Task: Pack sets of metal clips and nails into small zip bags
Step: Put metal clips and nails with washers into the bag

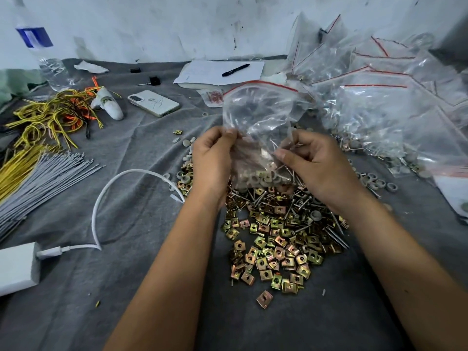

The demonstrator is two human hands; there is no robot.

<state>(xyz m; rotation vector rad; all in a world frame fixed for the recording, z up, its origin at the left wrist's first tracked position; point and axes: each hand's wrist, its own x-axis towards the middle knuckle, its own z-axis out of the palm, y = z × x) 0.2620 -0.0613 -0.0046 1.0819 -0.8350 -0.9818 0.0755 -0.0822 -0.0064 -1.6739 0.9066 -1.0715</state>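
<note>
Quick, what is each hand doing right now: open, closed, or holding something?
Left hand: closed, pinching the left side of the zip bag.
Right hand: closed, pinching the same bag's right side.

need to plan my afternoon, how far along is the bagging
Done: a heap of filled zip bags lies at the back right. In hand: both hands, left and right, hold one bag upright; some clips and nails are already inside. Left: a big loose pile of clips and nails on the cloth. It looks like plenty remains.
</note>
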